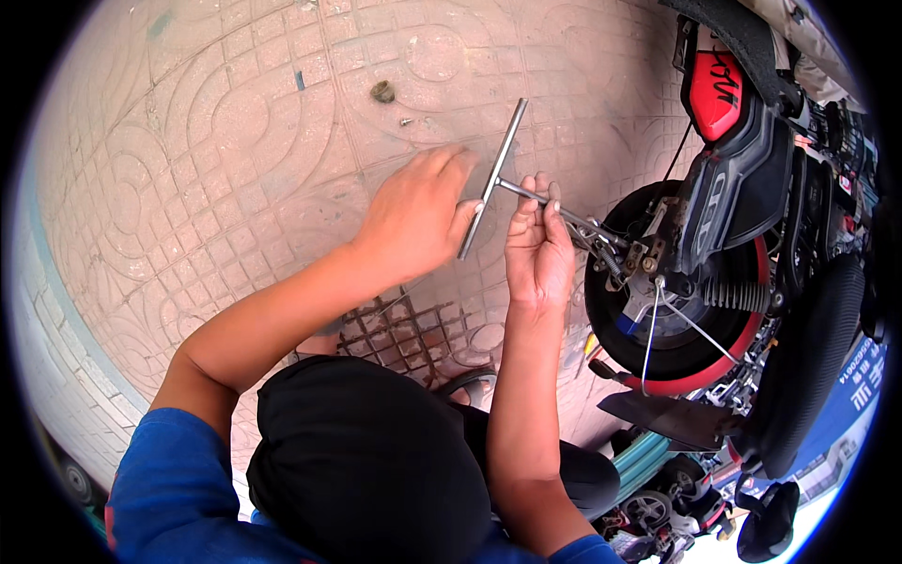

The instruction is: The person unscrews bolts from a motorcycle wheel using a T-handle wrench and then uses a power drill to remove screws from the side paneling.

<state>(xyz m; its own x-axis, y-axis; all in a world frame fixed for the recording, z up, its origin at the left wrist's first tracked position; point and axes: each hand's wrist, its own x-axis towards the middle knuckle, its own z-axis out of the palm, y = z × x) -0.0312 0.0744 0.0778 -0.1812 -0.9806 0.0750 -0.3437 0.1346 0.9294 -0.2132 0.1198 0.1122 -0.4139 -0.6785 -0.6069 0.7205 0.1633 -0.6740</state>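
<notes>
A steel T-handle wrench reaches from in front of me to the hardware beside the wheel of a two-wheeler on the right. My right hand, palm up, pinches its shaft between thumb and fingertips. Beside the crossbar is my left hand, its thumb touching the bar and its fingers stretched out, slightly blurred. The wrench's far end meets the area near a bolted bracket; its exact seat is too small to make out.
A brownish lump and a small metal piece lie on the patterned paving. A metal drain grate is set in the ground near my feet. Loose pale cables hang by the wheel. Other two-wheelers stand at lower right.
</notes>
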